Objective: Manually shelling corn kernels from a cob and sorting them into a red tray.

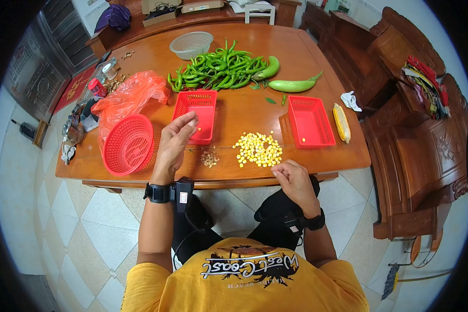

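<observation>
My left hand [175, 138] is raised over the near left part of a red plastic basket [206, 134], its thumb close to the fingertips; whether anything is pinched there is unclear. One corn kernel [199, 129] shows in that basket beside the hand. At the near edge of a loose pile of yellow corn kernels [259, 150] is my right hand [294, 179], thumb and fingers drawn together, with any kernel between them too small to make out. A second red rectangular basket [312, 121] stands right of the pile, with a single kernel [303, 139] inside.
A partly stripped corn cob [341, 123] lies at the right. Chaff bits [210, 158] sit between the hands. Green chili peppers [218, 68], two green eggplants [292, 85] and a pale basket [191, 45] are farther back. A round red basket [128, 145] and an orange plastic bag [134, 93] stand left.
</observation>
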Action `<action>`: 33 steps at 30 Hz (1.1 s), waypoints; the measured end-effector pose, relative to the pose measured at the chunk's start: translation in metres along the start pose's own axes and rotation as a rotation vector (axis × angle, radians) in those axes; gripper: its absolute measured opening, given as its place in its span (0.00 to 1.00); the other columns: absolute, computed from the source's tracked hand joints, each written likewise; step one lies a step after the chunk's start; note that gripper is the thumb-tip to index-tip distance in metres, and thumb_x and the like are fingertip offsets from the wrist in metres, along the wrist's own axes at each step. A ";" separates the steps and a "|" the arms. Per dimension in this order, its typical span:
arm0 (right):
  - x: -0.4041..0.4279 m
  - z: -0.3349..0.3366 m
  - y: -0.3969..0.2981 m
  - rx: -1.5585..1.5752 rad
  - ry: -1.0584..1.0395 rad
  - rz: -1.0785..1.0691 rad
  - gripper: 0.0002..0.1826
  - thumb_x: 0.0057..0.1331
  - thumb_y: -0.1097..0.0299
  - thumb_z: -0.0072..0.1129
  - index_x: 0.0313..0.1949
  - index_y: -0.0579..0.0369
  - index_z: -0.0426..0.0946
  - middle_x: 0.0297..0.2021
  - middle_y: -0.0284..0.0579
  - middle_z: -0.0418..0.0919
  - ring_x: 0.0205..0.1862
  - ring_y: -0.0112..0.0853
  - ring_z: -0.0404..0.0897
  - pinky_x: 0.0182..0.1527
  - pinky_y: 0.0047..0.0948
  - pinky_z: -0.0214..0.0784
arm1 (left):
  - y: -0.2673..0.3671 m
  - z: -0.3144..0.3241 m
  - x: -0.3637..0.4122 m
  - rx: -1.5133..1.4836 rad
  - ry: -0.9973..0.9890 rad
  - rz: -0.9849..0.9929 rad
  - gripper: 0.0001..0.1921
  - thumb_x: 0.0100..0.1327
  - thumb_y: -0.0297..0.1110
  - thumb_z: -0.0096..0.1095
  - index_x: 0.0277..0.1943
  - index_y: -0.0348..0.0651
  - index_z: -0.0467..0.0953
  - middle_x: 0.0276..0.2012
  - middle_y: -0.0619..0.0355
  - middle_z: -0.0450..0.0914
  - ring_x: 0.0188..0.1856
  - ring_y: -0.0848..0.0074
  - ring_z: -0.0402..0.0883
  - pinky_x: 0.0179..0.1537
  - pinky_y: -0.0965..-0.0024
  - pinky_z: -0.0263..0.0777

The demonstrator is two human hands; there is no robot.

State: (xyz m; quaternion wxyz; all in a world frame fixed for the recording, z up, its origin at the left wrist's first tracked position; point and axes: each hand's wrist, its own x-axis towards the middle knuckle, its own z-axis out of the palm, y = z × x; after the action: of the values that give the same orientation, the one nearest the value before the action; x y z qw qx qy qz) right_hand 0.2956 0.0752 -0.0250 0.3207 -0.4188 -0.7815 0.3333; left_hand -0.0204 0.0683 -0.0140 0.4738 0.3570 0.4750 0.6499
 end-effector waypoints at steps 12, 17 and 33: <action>-0.007 0.006 0.011 0.027 0.009 -0.007 0.05 0.60 0.76 0.59 0.34 0.65 0.77 0.28 0.52 0.76 0.31 0.42 0.78 0.33 0.33 0.68 | -0.012 0.031 -0.014 0.641 0.137 0.514 0.14 0.60 0.26 0.62 0.49 0.35 0.78 0.47 0.51 0.78 0.46 0.72 0.78 0.46 0.72 0.72; -0.010 0.013 0.010 0.075 -0.009 0.016 0.04 0.60 0.76 0.59 0.34 0.64 0.76 0.28 0.51 0.77 0.31 0.42 0.78 0.34 0.33 0.68 | -0.012 0.054 -0.036 0.692 -0.113 0.331 0.06 0.60 0.23 0.64 0.40 0.35 0.81 0.34 0.58 0.78 0.35 0.80 0.78 0.36 0.77 0.72; -0.026 0.045 0.034 0.425 -0.223 0.293 0.08 0.67 0.77 0.53 0.43 0.68 0.75 0.34 0.41 0.80 0.33 0.24 0.82 0.35 0.20 0.74 | -0.056 0.067 -0.052 1.046 -0.333 0.346 0.07 0.52 0.23 0.66 0.35 0.32 0.78 0.31 0.43 0.77 0.32 0.53 0.80 0.34 0.59 0.74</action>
State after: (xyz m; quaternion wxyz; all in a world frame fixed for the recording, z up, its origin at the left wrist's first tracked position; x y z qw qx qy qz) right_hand 0.2873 0.0556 -0.0830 0.2614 -0.4116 -0.6556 0.5765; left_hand 0.0716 0.0434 -0.0484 0.1897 0.7140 0.5868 0.3316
